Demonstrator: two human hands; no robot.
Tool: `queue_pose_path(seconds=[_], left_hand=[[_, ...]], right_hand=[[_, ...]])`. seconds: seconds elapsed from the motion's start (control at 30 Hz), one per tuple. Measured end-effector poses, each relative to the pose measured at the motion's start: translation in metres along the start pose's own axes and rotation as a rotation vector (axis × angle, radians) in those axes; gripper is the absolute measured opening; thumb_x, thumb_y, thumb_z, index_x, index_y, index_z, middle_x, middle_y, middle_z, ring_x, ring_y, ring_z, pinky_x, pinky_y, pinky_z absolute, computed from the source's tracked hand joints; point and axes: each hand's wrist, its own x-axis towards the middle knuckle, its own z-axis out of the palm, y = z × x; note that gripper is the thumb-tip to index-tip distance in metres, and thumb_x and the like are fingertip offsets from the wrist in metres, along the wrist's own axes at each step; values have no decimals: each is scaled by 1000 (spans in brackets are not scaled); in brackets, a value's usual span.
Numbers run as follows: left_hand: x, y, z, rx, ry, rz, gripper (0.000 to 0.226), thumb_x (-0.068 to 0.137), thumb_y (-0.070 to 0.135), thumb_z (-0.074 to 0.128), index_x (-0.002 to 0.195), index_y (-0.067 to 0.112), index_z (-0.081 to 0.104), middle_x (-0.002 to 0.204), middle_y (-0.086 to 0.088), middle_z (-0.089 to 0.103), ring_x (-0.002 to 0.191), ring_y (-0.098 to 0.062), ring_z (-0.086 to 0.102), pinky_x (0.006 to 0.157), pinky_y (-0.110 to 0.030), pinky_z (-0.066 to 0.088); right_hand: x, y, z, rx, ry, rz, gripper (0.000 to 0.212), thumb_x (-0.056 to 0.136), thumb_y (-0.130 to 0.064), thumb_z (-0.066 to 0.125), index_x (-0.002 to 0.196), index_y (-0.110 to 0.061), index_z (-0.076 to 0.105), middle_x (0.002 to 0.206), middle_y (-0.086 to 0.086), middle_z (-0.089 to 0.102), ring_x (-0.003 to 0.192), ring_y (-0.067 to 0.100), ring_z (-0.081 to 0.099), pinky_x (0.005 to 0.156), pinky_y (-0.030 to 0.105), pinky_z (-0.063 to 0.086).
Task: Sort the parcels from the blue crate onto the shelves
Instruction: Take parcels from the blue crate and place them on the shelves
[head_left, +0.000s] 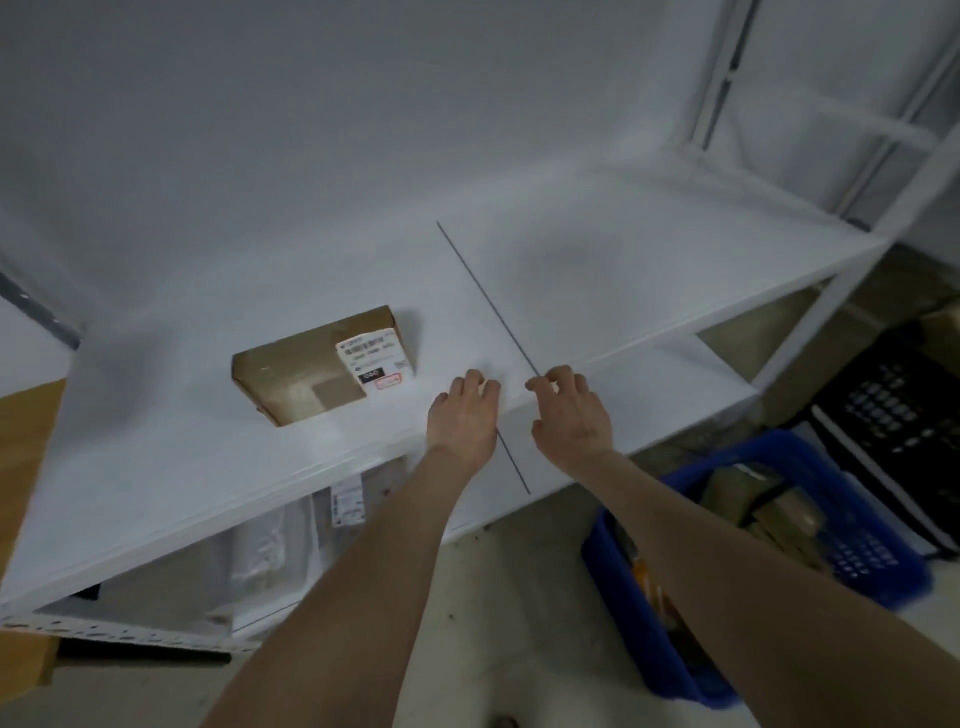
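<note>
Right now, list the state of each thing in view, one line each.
cardboard parcel: lying flat on the upper shelf, label up, untouched.
blue crate: on the floor, parcels inside.
left hand: empty, fingers loosely curled.
right hand: empty, fingers loosely curled.
lower shelf: holds pale bagged parcels.
black crate: on the floor beyond the blue crate.

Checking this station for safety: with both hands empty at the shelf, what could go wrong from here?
The blue crate sits on the floor at the person's right; stepping back, the person might trip on it. The brown parcel lies skewed on the shelf, which may crowd later ones.
</note>
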Motion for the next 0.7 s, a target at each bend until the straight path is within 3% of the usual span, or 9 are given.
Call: queue_pose_path(seconds=[0.13,0.47,0.7], left_hand=[[-8,84,26,-91,-240,23,53,89,13,51,140,13,34,136,-12,34,122,-27,41,85,-39,46],[-51,325,89,-144,-459,116,46,90,19,53,133,10,39,133,-14,35,118,-31,44,85,-44,49],[-47,403,121,-83,-508,105,47,94,16,46,139,11,35,144,-16,29,120,-30,47,78,-38,49]], right_hand=[[-57,81,8,-18,-106,119,43,91,-20,55,134,-22,46,144,6,30,128,25,32,99,35,39],[-205,285,2,39,-269,307,51,91,-31,56,136,-18,37,139,9,31,129,30,30,99,39,41],[-235,376,2,120,-346,411,60,94,-28,55,145,-24,23,139,7,29,115,29,48,78,37,46]])
